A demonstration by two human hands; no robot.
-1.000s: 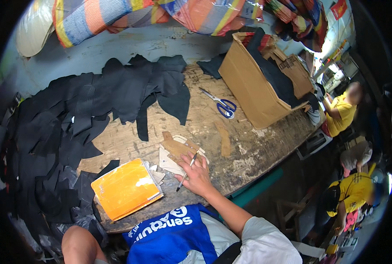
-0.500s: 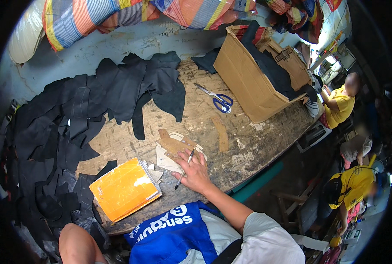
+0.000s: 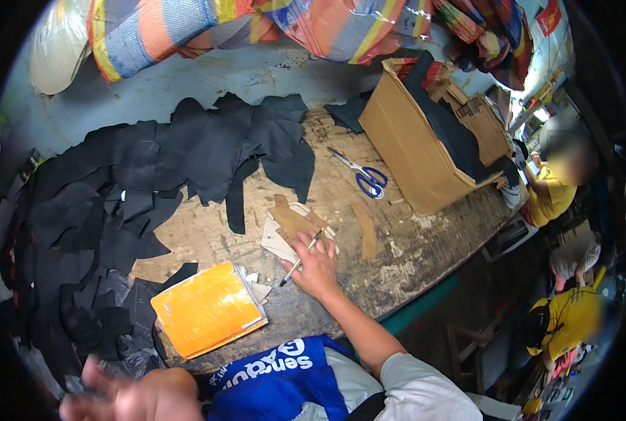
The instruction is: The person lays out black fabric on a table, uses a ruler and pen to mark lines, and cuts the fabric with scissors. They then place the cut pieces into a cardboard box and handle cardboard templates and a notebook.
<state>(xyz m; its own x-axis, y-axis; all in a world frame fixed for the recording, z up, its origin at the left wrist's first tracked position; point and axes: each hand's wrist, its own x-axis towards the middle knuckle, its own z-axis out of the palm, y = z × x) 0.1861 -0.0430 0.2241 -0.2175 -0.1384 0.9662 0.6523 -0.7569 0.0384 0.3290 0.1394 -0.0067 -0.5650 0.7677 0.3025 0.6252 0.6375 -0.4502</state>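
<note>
My right hand point(image 3: 316, 269) rests on a small pile of brown and whitish card pattern pieces point(image 3: 276, 238), with a slim pen point(image 3: 301, 261) held slantwise across its fingers. Blurred by motion, my left hand point(image 3: 134, 398) is low at the near left, its fingers apart and nothing seen in them. Between the hands lies an orange-covered notebook point(image 3: 208, 307), with scraps of pale card poking out beside its right edge. A separate curved brown card piece point(image 3: 365, 230) lies to the right of the pile.
Black sheet material point(image 3: 134, 165) is heaped along the left and back of the worn wooden table point(image 3: 411, 259). Blue-handled scissors point(image 3: 366, 178) lie near a cardboard box point(image 3: 411, 140) holding more black pieces. People in yellow shirts point(image 3: 555, 193) are at the far right.
My left hand has come into view at the lower left, where only the arm showed before. My right hand stays on the card pieces with the pen. The whole view has shifted slightly.
</note>
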